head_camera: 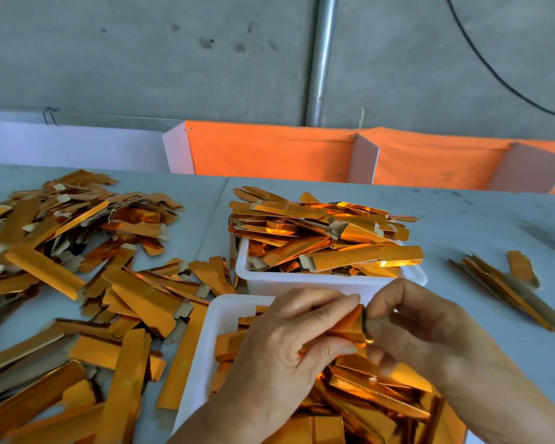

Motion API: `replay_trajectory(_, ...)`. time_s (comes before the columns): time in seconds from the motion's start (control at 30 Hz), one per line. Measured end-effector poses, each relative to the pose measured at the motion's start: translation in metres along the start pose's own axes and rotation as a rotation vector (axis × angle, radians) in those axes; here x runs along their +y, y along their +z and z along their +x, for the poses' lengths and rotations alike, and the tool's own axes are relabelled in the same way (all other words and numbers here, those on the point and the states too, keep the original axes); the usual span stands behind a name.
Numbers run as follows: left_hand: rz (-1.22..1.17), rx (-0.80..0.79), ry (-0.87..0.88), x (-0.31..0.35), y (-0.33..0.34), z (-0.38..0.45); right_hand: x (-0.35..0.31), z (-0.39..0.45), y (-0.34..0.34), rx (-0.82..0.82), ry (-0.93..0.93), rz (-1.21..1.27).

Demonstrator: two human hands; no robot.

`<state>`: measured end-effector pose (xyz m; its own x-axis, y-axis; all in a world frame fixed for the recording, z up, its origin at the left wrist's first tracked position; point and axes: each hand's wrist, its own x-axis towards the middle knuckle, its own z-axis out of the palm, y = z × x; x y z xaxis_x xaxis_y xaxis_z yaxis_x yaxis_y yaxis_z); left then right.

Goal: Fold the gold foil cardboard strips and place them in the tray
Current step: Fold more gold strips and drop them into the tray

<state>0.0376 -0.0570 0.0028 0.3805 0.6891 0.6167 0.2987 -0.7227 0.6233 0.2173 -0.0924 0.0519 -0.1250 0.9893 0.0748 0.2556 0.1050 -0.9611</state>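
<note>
— What are your hands doing over the table?

— Both of them pinch one gold foil cardboard strip point(346, 326) above the near white plastic tray point(205, 341). My left hand point(279, 344) holds it from the left, fingers curled over its top and thumb pressed beneath. My right hand point(420, 328) nips its right end between thumb and forefinger. The strip sits bent between the two grips.

— And where do the other strips lie?

— The near tray, directly under my hands, holds a loose layer of shiny folded gold pieces point(375, 398). Just beyond it, touching its far rim, stands a second white plastic tray point(302, 280) heaped above its rim with more gold strips point(321, 238). To the left, a wide scatter of flat gold foil strips point(77, 267) covers the pale grey table point(478, 219), some showing their plain brown cardboard backs. A small bundle of gold strips point(507, 283) rests well apart on the right.

— What is behind the table?

— An orange cloth barrier with white panels point(269, 152) runs along the far edge. Behind it rises a grey concrete wall point(141, 52) with an upright metal pipe point(322, 59) and a black cable point(494, 68) on the far right.
</note>
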Motion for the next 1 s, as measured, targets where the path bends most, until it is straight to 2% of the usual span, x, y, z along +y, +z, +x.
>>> replay_trajectory(0.13, 0.010, -0.016, -0.049, 0.001, 0.000, -0.001, 0.008, 0.003, 0.002, 0.006, 0.009, -0.088)
replay_trajectory(0.23, -0.010, -0.034, -0.113, 0.003, -0.001, -0.002, 0.007, 0.003, 0.002, 0.006, 0.035, -0.042)
replay_trajectory(0.37, -0.024, -0.018, -0.141, 0.005, -0.003, -0.003, 0.005, 0.004, -0.004, -0.122, 0.084, 0.401)
replay_trajectory(0.47, -0.050, -0.020, -0.131, 0.005, -0.004, -0.002, 0.011, 0.005, -0.009, -0.202, 0.126, 0.559)
replay_trajectory(0.7, -0.035, -0.045, -0.107, 0.005, -0.003, -0.001, 0.018, 0.006, -0.004, -0.155, 0.166, 0.621)
replay_trajectory(1.0, -0.069, -0.023, -0.122, 0.003, -0.003, -0.002, 0.016, 0.006, -0.005, -0.196, 0.174, 0.668)
